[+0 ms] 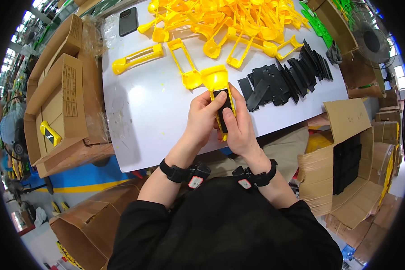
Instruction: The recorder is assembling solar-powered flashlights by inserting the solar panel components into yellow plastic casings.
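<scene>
Between my hands is a yellow plastic frame (214, 77) with a rounded scoop-like end pointing away from me. A black rectangular strip (223, 112) lies in its long opening. My left hand (200, 116) grips the frame's left side, thumb pressed on the strip. From the right, my right hand (241, 128) wraps the frame, its thumb also on the strip lower down. Just beyond, another yellow frame (184, 63) with an open middle lies on the white table (153, 108). A further yellow frame (139, 58) rests to its left. Loose black strips (270, 83) spread to the right of my hands.
A heap of yellow frames (238, 18) covers the table's far side, near a dark phone (128, 21). At left, an open carton (72, 108) holds one yellow piece with a black strip (51, 133). Another carton (317, 175) at right contains black pieces. A fan (371, 40) stands far right.
</scene>
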Action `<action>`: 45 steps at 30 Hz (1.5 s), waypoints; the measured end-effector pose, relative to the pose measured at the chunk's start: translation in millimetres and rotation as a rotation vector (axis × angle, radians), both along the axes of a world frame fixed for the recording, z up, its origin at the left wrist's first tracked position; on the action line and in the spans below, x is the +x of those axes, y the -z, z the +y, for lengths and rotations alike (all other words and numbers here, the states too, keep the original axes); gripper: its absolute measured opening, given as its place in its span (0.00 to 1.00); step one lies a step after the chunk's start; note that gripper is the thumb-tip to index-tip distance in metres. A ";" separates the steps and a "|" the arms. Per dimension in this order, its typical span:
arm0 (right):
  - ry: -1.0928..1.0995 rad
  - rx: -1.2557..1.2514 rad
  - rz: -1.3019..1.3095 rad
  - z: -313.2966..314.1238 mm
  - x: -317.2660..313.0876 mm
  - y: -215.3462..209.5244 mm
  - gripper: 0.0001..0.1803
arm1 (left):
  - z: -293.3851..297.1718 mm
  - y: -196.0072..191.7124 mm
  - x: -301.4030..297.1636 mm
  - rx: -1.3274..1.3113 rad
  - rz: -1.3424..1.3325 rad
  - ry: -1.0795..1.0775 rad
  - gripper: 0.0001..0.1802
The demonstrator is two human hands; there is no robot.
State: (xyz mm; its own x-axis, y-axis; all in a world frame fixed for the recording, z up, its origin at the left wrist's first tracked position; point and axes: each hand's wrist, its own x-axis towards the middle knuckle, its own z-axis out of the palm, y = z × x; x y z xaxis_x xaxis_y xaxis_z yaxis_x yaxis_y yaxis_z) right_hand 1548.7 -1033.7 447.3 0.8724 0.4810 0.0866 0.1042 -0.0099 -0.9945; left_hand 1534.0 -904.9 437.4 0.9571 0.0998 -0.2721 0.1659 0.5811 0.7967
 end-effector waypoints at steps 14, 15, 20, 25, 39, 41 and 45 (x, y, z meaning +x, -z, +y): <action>-0.039 -0.181 -0.159 -10.6 -18.0 -0.7 0.35 | -23.2 6.8 -11.2 -0.058 -0.094 -0.207 0.09; -0.039 -0.183 -0.155 -11.2 -18.1 0.6 0.35 | -22.8 7.5 -10.9 -0.059 -0.090 -0.207 0.09; -0.153 0.142 0.294 -17.4 -10.7 16.9 0.16 | -18.0 -7.0 -4.4 0.184 -0.203 -0.308 0.10; -0.118 -0.035 0.231 -15.4 -11.6 19.3 0.11 | -20.1 -1.9 -3.9 0.171 -0.019 -0.269 0.11; 0.012 -0.014 0.205 -5.0 -6.8 26.5 0.04 | -31.1 1.5 8.3 0.132 -0.028 -0.367 0.14; -0.004 0.022 0.182 -7.4 -3.0 28.7 0.05 | -32.9 0.6 8.1 0.240 -0.079 -0.353 0.14; -0.020 0.157 0.276 -14.7 4.2 39.5 0.07 | -23.8 14.5 -0.1 0.589 -0.029 -0.179 0.12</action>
